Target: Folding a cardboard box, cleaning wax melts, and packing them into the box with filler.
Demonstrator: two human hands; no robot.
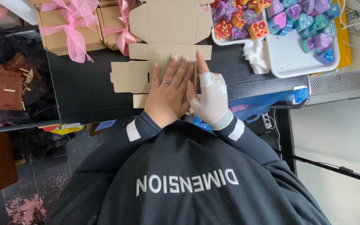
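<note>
A flat, unfolded brown cardboard box blank (163, 29) lies on the black table (84, 87). My left hand (168, 96), bare with a ring on one finger, rests palm down on the blank's near panel, fingers stretched out. My right hand (211, 99) wears a white fingerless glove and sits right beside it, thumb against the left hand. Its index finger points along the panel's right edge, and its other fingers are curled out of sight.
Two finished brown boxes with pink ribbon bows (69, 25) stand at the back left. A white tray (288, 58) at the back right holds several coloured heart-shaped and square pieces, with crumpled white tissue (256, 56) beside it. Brown mesh pouches (3, 87) lie at the far left.
</note>
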